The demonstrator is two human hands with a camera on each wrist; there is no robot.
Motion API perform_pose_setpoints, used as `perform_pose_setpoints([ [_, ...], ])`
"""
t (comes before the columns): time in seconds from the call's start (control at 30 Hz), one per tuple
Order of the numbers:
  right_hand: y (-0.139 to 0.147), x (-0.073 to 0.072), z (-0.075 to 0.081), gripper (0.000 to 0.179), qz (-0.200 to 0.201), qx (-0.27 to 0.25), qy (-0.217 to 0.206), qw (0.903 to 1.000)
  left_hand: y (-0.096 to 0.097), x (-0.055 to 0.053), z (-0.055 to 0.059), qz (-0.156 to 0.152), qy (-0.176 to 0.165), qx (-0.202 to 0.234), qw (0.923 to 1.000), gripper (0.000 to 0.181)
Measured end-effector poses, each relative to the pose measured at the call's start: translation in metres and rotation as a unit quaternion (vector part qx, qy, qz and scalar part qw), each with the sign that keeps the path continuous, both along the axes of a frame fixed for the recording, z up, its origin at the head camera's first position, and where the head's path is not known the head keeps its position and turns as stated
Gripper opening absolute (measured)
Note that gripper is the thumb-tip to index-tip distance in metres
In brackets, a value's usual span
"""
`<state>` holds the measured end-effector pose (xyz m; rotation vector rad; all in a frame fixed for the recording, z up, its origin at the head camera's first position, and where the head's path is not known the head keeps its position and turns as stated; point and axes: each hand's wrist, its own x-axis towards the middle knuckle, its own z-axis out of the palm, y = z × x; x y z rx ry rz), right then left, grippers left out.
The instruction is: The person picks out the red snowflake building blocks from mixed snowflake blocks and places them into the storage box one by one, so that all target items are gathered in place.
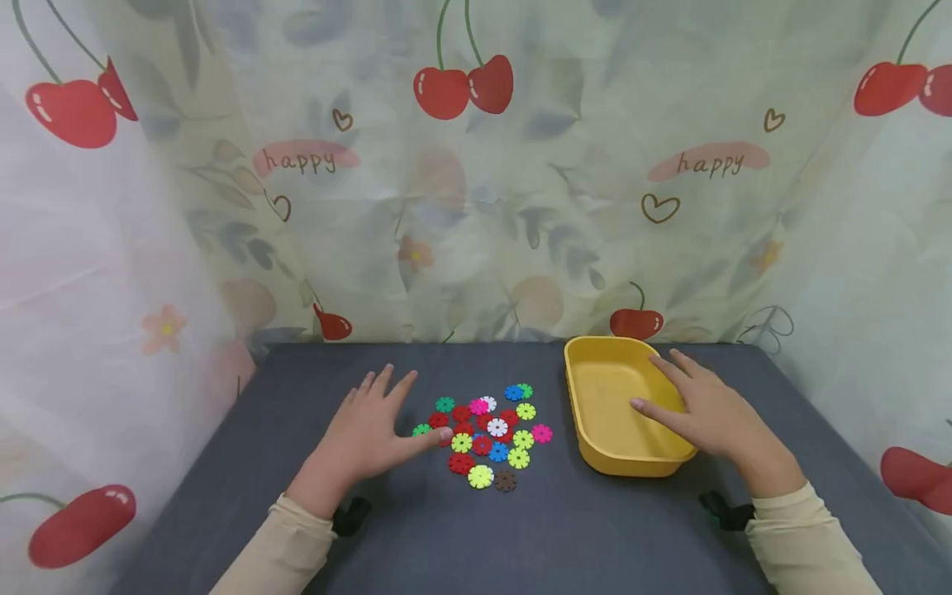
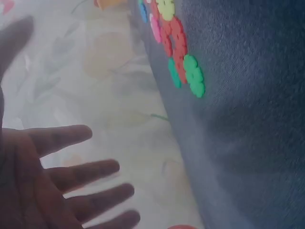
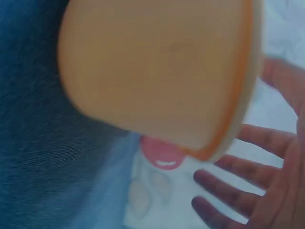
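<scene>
Colourful notched plastic discs [image 1: 497, 427] lie in a loose, partly overlapping cluster on the dark table. They are red, yellow-green, blue, green, pink and white, with a brown disc [image 1: 506, 480] at the near edge. My left hand [image 1: 368, 430] hovers at the left of the cluster, fingers spread, its thumb overlapping the discs in the head view. Nothing is in its palm in the left wrist view. To the right stands a yellow rectangular tub [image 1: 628, 466] with rounded corners. Over its right side is my right hand [image 1: 710, 413], fingers spread and holding nothing.
The dark grey table [image 1: 245, 496] ends at a back edge against a hanging curtain [image 1: 476, 207] printed with cherries. Similar fabric hangs on both sides. Dark bands [image 1: 352, 516] sit under both wrists.
</scene>
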<state>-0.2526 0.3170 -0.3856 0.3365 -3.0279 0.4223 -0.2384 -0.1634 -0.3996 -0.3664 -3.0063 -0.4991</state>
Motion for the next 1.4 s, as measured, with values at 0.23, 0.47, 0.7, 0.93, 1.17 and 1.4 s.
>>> perform_pose_setpoints([
  [0.23,0.029,-0.016,-0.020,0.069,-0.021,-0.145,0.003,0.9892,0.001,-0.015,-0.014,-0.020,-0.044,0.123,0.9912,0.079],
  [0.47,0.043,-0.025,-0.037,0.064,-0.057,-0.242,-0.052,0.9671,0.007,-0.043,-0.032,-0.034,-0.072,0.229,0.9702,0.050],
  [0.7,0.061,-0.031,-0.059,0.070,-0.069,-0.384,-0.128,0.9115,0.011,-0.059,-0.041,-0.007,-0.087,0.253,0.9636,0.030],
  [0.93,0.080,-0.035,-0.075,0.043,0.017,-0.588,-0.226,0.7764,0.012,-0.061,-0.052,0.007,-0.090,0.235,0.9679,0.025],
  [1.17,0.089,-0.036,-0.081,0.037,0.089,-0.660,-0.267,0.6962,0.014,-0.059,-0.049,-0.002,-0.089,0.208,0.9741,0.029],
  [1.4,0.093,-0.034,-0.087,0.038,0.089,-0.674,-0.293,0.6722,0.016,-0.058,-0.049,-0.011,-0.089,0.197,0.9764,0.024],
])
